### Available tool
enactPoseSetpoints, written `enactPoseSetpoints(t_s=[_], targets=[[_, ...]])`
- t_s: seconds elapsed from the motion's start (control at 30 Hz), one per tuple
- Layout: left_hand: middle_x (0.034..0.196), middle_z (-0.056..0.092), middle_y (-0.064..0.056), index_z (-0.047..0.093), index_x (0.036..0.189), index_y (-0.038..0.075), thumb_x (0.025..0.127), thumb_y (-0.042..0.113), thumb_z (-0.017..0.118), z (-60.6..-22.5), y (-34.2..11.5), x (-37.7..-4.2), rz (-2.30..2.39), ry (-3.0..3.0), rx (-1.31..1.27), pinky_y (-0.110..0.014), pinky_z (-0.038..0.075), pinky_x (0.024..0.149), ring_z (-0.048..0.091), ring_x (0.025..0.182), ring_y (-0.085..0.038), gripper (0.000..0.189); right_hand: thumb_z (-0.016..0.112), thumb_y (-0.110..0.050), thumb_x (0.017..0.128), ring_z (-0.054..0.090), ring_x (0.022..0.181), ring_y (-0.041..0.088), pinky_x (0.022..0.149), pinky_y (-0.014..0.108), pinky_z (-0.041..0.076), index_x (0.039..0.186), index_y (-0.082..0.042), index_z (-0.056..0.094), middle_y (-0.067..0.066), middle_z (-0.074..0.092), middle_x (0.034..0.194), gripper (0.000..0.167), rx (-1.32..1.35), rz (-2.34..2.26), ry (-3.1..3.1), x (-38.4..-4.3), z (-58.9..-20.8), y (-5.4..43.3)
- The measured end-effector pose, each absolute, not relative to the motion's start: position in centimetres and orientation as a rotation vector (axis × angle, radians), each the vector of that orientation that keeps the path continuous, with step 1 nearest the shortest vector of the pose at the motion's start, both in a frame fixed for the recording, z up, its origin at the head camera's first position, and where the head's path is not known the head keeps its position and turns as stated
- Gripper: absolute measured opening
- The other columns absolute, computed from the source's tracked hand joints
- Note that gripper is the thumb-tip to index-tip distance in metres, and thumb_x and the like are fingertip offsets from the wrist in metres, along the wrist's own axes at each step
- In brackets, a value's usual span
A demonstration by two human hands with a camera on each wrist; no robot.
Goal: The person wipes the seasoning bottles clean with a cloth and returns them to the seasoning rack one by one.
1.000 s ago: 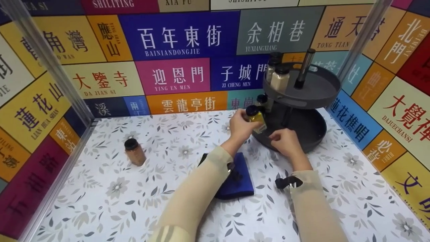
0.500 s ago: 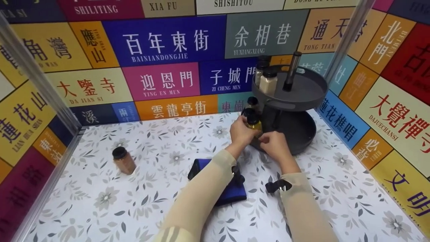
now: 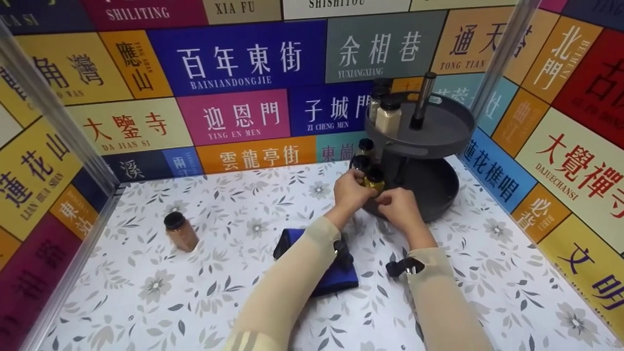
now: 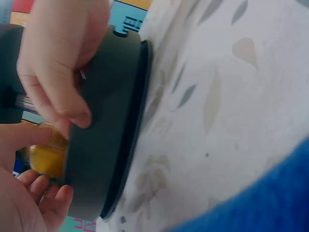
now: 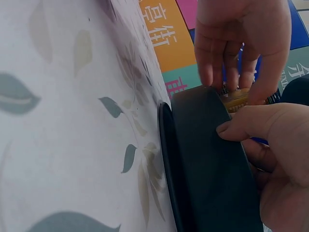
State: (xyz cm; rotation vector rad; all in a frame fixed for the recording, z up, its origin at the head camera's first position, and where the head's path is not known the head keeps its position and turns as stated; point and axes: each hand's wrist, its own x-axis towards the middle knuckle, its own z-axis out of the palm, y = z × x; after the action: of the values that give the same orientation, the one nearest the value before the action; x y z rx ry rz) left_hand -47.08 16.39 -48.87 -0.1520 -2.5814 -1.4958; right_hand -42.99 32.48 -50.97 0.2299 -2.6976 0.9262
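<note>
- Spreading beneath everything: a floral tabletop (image 3: 122, 273).
- Two-tier rack (image 3: 419, 150), dark grey, standing at the back right.
- Left grip (image 3: 349, 192), fingers and thumb holding the yellow bottle (image 3: 374, 180).
- Right grip (image 3: 400, 208), pinching the wall of the lower tray (image 3: 434, 187), thumb outside.
- Yellow bottle, black-capped: just inside that wall, near two more bottles (image 3: 360, 163); base hidden.

Looking like a staged booth (image 3: 29, 200), not plainly home or shop, showing bright lettered panels (image 3: 236, 58) on three sides, meeting at corner posts (image 3: 508, 56), spreading flower-printed covering (image 3: 214, 278) below.
</note>
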Motion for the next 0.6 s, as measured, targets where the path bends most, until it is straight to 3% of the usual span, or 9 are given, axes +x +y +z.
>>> enactPoseSetpoints(t_s=[0.2, 0.43, 0.6], targets=[[0.109, 0.077, -0.007, 0.074, 0.120, 0.012, 0.077, 0.023, 0.092, -47.5, 12.3, -44.8, -1.644, -2.511, -0.235, -0.031, 0.058, 0.088, 0.070, 0.098, -0.016, 0.048, 0.072, -0.004, 0.082, 0.076, 0.091, 0.038, 0.086, 0.053, 0.060, 0.099, -0.003, 0.084, 0.017, 0.081, 0.095, 0.020, 0.218, 0.921, -2.685, -42.9, -50.8, 32.5], [0.109, 0.075, -0.014, 0.070, 0.119, 0.009, 0.081, 0.017, 0.087, -47.7, 3.4, -41.2, -1.754, -2.360, -0.210, -0.033, 0.060, 0.096, 0.075, 0.103, -0.025, 0.042, 0.072, -0.008, 0.084, 0.074, 0.091, 0.037, 0.086, 0.050, 0.057, 0.100, -0.004, 0.083, 0.016, 0.081, 0.094, 0.019, 0.260, 0.933, -2.712, -43.1, -50.9, 32.8], [0.108, 0.075, -0.014, 0.069, 0.118, 0.008, 0.082, 0.014, 0.086, -48.3, -2.5, -38.4, -1.634, -2.397, -0.178, -0.036, 0.060, 0.096, 0.075, 0.104, -0.027, 0.040, 0.072, -0.006, 0.083, 0.072, 0.082, 0.032, 0.077, 0.042, 0.054, 0.094, -0.003, 0.082, 0.014, 0.080, 0.087, 0.015, 0.296, 0.923, -2.591, -43.1, -50.8, 32.0]])
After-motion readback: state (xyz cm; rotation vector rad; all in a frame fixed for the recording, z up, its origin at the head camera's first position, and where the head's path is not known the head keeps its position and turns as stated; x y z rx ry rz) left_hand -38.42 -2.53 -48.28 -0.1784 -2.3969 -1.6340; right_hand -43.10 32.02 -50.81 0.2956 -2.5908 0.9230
